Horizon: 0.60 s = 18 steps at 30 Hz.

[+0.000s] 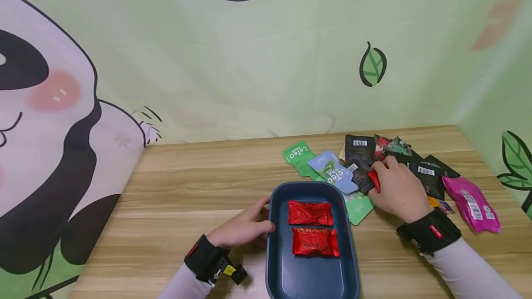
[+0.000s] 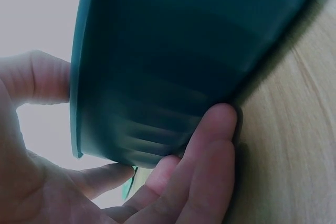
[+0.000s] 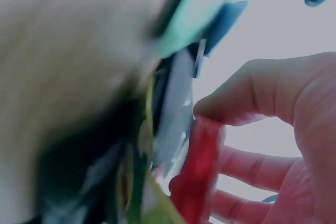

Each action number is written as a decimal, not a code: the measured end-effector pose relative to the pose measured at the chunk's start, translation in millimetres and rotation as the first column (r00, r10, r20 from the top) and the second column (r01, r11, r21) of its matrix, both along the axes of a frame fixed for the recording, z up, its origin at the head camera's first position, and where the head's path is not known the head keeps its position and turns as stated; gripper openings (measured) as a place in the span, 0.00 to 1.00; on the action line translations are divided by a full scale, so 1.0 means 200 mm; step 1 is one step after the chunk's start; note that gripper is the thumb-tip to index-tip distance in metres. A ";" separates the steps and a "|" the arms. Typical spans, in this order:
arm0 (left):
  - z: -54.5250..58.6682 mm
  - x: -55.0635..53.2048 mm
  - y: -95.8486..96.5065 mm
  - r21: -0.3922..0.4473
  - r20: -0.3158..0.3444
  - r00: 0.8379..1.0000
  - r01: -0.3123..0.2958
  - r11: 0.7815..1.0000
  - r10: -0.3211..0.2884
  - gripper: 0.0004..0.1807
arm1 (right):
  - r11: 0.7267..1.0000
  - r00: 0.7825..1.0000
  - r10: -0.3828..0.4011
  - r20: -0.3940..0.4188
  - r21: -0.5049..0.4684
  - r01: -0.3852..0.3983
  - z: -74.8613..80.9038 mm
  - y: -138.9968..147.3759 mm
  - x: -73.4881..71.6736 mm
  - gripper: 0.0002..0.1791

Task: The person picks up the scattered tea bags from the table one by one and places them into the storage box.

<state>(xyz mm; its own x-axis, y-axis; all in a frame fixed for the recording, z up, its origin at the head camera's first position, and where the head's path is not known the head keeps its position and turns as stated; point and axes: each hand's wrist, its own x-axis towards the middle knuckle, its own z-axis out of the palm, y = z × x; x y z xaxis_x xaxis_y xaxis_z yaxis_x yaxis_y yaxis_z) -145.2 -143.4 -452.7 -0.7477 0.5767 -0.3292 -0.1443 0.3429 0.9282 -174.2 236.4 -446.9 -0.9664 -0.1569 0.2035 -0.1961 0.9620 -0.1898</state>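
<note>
Left hand (image 1: 243, 229) grips dark blue tray (image 1: 311, 278) by its side, red packets (image 1: 311, 213) inside. Right hand (image 1: 401, 192) pinches another red packet (image 1: 373, 180) at sachet pile (image 1: 332, 172)

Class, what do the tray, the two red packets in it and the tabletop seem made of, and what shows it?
Tray: probably moulded plastic, satin; smooth walls, rounded corners.
Red packets: likely foil or plastic film, shiny; crinkled, glinting surfaces.
Tabletop: wood or wood-look laminate, low sheen; visible grain.
</note>
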 end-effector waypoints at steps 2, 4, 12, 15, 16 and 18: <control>0.00 0.00 0.00 0.003 0.000 1.000 0.003 1.000 -0.003 0.38 | 1.000 1.000 0.018 -0.013 -0.017 -0.018 0.03 -0.01 0.01 0.31; 0.00 0.00 0.00 0.005 -0.001 1.000 0.006 1.000 -0.006 0.38 | 0.998 0.999 0.043 -0.027 -0.040 -0.044 0.06 -0.02 0.02 0.29; 0.00 0.00 0.00 -0.008 -0.008 1.000 0.001 1.000 -0.001 0.38 | 0.939 0.949 0.304 -0.079 -0.144 -0.312 0.21 -0.13 0.13 0.23; 0.00 0.00 0.00 -0.010 -0.006 1.000 0.001 1.000 -0.001 0.37 | 0.874 0.891 0.450 -0.066 -0.171 -0.454 0.25 -0.19 0.19 0.21; 0.00 0.00 0.00 -0.010 -0.004 1.000 0.000 1.000 0.000 0.37 | 0.850 0.869 0.492 -0.054 -0.183 -0.493 0.26 -0.21 0.22 0.21; 0.00 0.00 0.00 -0.009 -0.005 1.000 0.004 1.000 -0.004 0.37 | 0.803 0.827 0.561 -0.028 -0.224 -0.553 0.28 -0.24 0.26 0.22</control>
